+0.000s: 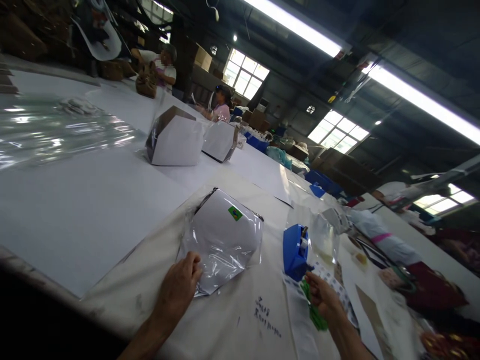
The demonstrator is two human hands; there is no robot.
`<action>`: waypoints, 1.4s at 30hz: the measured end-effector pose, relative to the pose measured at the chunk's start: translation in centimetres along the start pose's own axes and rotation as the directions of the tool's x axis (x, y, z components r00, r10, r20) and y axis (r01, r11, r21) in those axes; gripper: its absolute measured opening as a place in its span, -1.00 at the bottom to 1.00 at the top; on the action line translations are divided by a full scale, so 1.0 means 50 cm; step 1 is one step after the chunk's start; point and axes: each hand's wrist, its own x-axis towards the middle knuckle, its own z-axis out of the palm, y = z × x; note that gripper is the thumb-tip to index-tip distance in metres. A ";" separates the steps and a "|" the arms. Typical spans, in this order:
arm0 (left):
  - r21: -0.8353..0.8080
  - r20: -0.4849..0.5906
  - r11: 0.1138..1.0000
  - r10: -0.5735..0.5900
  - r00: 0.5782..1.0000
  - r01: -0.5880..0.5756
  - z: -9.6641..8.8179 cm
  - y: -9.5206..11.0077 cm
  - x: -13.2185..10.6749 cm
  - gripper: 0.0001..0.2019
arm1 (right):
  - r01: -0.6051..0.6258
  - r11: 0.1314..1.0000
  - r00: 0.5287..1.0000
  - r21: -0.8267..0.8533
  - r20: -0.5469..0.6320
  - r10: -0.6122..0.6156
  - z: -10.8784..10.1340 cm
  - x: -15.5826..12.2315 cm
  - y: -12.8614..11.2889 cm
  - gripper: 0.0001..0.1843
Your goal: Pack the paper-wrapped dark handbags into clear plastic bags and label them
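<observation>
A clear plastic bag [221,262] lies in front of me, wrapped around a white, flap-shaped item [221,225] with dark edging and a green sticker [235,213]. My left hand [182,277] has its fingers curled closed on the bag's near left edge. To the right stands a blue tape dispenser [294,252] with a roll in it. At the dispenser's near end, my right hand [322,295] is closed in a pinch; whatever is between the fingertips is too small to make out. Green strips [317,315] lie just under that hand.
Two bagged white and brown items [178,140] stand farther up the table. Flat clear plastic bags [56,132] are spread at the left. Two people [221,105] work beyond the table, one with a brown bag [146,82]. More wrapped goods [386,237] lie at the right.
</observation>
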 end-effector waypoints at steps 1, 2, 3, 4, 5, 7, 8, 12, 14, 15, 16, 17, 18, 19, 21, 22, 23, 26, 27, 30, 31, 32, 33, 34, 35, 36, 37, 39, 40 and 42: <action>0.000 0.000 1.000 0.002 1.000 -0.002 0.000 0.000 0.000 -0.91 | -0.026 1.000 0.999 -0.007 -0.033 0.026 0.001 -0.006 0.021 -0.74; 0.000 0.001 1.000 0.005 1.000 -0.005 0.001 -0.001 0.000 -0.91 | -0.048 0.999 0.997 -0.016 -0.064 0.047 0.001 -0.012 0.039 -0.73; -0.001 0.001 1.000 0.010 1.000 -0.010 0.001 -0.001 0.000 -0.91 | -0.063 0.998 0.995 -0.025 -0.085 0.060 -0.001 -0.019 0.053 -0.72; 0.002 0.001 1.000 0.013 1.000 -0.013 0.002 -0.001 0.001 -0.92 | -0.070 0.997 0.993 -0.032 -0.094 0.067 -0.003 -0.027 0.062 -0.71; 0.007 -0.003 1.000 0.013 1.000 -0.013 0.002 -0.001 0.002 -0.92 | -0.072 0.997 0.993 -0.032 -0.092 0.069 -0.003 -0.037 0.066 -0.68; 0.026 -0.014 1.000 0.010 1.000 -0.010 0.002 0.002 0.002 -0.91 | -0.054 0.998 0.999 -0.041 -0.007 0.053 0.008 -0.068 0.060 -0.61; 0.041 -0.022 0.999 0.009 1.000 -0.008 0.001 0.004 0.001 -0.90 | -0.031 0.997 0.995 -0.071 0.089 0.037 0.024 -0.090 0.051 -0.57; 0.088 -0.044 0.996 -0.003 0.999 0.007 -0.006 0.017 -0.005 -0.88 | 0.187 0.926 0.840 -0.327 0.542 0.022 0.155 -0.213 0.000 -0.49; 0.106 -0.062 0.994 -0.017 0.998 0.024 -0.008 0.024 -0.010 -0.89 | 0.327 0.862 0.719 -0.387 0.694 0.039 0.244 -0.280 -0.017 -0.55; 0.115 -0.072 0.993 -0.024 0.997 0.032 -0.008 0.027 -0.013 -0.89 | 0.402 0.824 0.656 -0.399 0.753 0.044 0.288 -0.309 -0.021 -0.60; 0.124 -0.083 0.991 -0.029 0.996 0.039 -0.007 0.030 -0.016 -0.90 | 0.471 0.786 0.614 -0.402 0.789 0.035 0.329 -0.332 -0.022 -0.66; 0.132 -0.092 0.990 -0.032 0.995 0.044 -0.005 0.032 -0.018 -0.91 | 0.545 0.731 0.581 -0.411 0.813 0.024 0.367 -0.350 -0.021 -0.71; 0.138 -0.100 0.989 -0.033 0.994 0.046 -0.002 0.033 -0.020 -0.91 | 0.612 0.659 0.566 -0.437 0.824 0.020 0.401 -0.362 -0.019 -0.75; 0.144 -0.106 0.989 -0.032 0.994 0.047 0.001 0.033 -0.022 -0.92 | 0.667 0.579 0.565 -0.469 0.825 0.019 0.429 -0.368 -0.016 -0.77; 0.153 -0.114 0.987 -0.028 0.993 0.046 0.009 0.032 -0.024 -0.91 | 0.723 0.429 0.584 -0.541 0.811 0.039 0.472 -0.369 -0.013 -0.78; 0.155 -0.115 0.987 -0.027 0.993 0.045 0.013 0.030 -0.025 -0.90 | 0.729 0.376 0.599 -0.572 0.799 0.056 0.487 -0.366 -0.013 -0.79; 0.156 -0.114 0.987 -0.026 0.993 0.044 0.016 0.028 -0.025 -0.89 | 0.727 0.342 0.612 -0.596 0.788 0.073 0.500 -0.362 -0.013 -0.80; 0.145 -0.104 0.989 -0.020 0.994 0.035 0.021 0.022 -0.022 -0.86 | 0.720 0.253 0.641 -0.646 0.759 0.113 0.524 -0.351 -0.013 -0.83; 0.139 -0.099 0.990 -0.015 0.995 0.029 0.021 0.021 -0.021 -0.84 | 0.720 0.221 0.649 -0.658 0.751 0.122 0.530 -0.349 -0.012 -0.84; 0.120 -0.078 0.993 0.010 0.997 0.000 0.020 0.018 -0.018 -0.74 | 0.723 0.139 0.661 -0.677 0.736 0.147 0.547 -0.347 -0.012 -0.84; 0.115 -0.072 0.993 0.016 0.997 -0.008 0.019 0.018 -0.017 -0.71 | 0.726 0.115 0.661 -0.679 0.734 0.155 0.552 -0.348 -0.013 -0.84; 0.112 -0.068 0.994 0.022 0.997 -0.014 0.019 0.017 -0.016 -0.70 | 0.728 0.090 0.662 -0.680 0.731 0.163 0.557 -0.349 -0.015 -0.84; 0.111 -0.065 0.994 0.025 0.998 -0.018 0.018 0.017 -0.016 -0.69 | 0.729 0.065 0.665 -0.682 0.727 0.171 0.562 -0.351 -0.016 -0.85; 0.112 -0.061 0.993 0.028 0.998 -0.021 0.018 0.016 -0.016 -0.69 | 0.728 0.041 0.669 -0.685 0.721 0.178 0.566 -0.354 -0.018 -0.87; 0.114 -0.057 0.993 0.032 0.998 -0.025 0.017 0.016 -0.015 -0.69 | 0.725 0.016 0.675 -0.689 0.714 0.186 0.570 -0.356 -0.019 -0.90; 0.117 -0.053 0.993 0.035 0.998 -0.029 0.016 0.015 -0.015 -0.68 | 0.720 -0.009 0.682 -0.694 0.706 0.192 0.574 -0.358 -0.020 -0.91; 0.121 -0.049 0.992 0.040 0.998 -0.034 0.015 0.015 -0.015 -0.67 | 0.716 -0.034 0.689 -0.698 0.697 0.195 0.578 -0.360 -0.020 -0.93; 0.128 -0.041 0.991 0.048 0.998 -0.042 0.012 0.016 -0.015 -0.67 | 0.706 -0.086 0.704 -0.703 0.683 0.196 0.584 -0.363 -0.020 -0.94; 0.132 -0.038 0.990 0.051 0.998 -0.046 0.010 0.016 -0.015 -0.67 | 0.702 -0.110 0.709 -0.703 0.678 0.192 0.587 -0.364 -0.020 -0.93; 0.141 -0.037 0.989 0.058 0.998 -0.052 0.005 0.018 -0.015 -0.69 | 0.695 -0.152 0.718 -0.703 0.671 0.183 0.592 -0.366 -0.019 -0.87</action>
